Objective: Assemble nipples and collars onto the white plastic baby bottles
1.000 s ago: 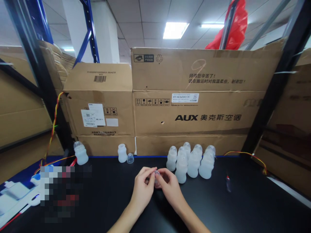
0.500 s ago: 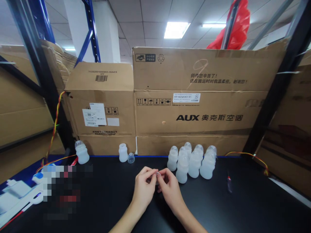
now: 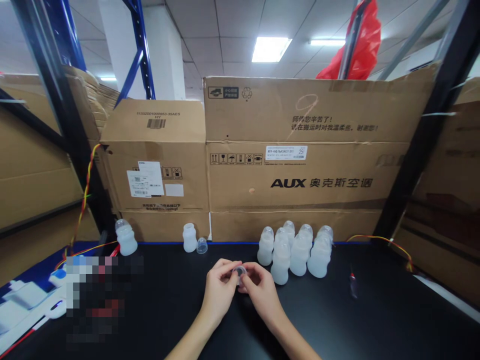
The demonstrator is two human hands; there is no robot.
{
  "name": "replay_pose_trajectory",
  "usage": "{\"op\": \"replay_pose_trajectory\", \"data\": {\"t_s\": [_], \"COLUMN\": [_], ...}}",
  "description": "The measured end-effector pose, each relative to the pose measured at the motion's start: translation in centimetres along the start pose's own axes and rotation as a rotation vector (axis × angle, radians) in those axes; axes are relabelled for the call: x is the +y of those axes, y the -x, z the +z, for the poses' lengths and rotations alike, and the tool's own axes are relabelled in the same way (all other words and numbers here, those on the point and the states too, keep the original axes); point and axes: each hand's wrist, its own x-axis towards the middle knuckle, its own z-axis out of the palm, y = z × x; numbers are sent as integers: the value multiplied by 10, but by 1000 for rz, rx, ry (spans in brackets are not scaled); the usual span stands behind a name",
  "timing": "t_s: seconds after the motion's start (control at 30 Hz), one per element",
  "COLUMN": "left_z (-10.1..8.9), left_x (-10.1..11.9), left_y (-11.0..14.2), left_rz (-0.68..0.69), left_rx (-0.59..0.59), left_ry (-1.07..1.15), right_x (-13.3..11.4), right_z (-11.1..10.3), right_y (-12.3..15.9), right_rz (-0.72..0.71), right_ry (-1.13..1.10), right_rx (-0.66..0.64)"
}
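Observation:
My left hand [image 3: 219, 292] and my right hand [image 3: 261, 291] meet over the black table [image 3: 375, 320], fingers pinched together on a small clear round cap [image 3: 239, 272] held between them. Just right of my hands stands a cluster of several capped translucent white bottles [image 3: 296, 250]. An uncapped white bottle [image 3: 189, 237] stands at the back with a loose clear cap [image 3: 201, 245] beside it. Another capped bottle [image 3: 125, 237] stands alone at the back left.
Large cardboard boxes [image 3: 300, 170] wall off the table's back edge. Dark rack posts [image 3: 423, 135] rise at right and left. Red-yellow twisted wires [image 3: 84, 200] hang at the left; white devices [image 3: 26, 300] lie at the near left beside a blurred patch. A small item [image 3: 352, 284] lies at right.
The cap between my fingers has turned so its round open face shows. My hands stay in nearly the same spot.

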Motion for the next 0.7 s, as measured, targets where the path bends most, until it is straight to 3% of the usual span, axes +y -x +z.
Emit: {"op": "replay_pose_trajectory", "data": {"t_s": [0.7], "left_z": [6], "left_x": [-5], "left_y": [1], "left_rz": [-40], "left_rx": [11], "left_ry": [73], "right_x": [-5], "right_z": [0], "right_y": [3], "right_rz": [-45], "right_ry": [99], "right_rx": [44]}}
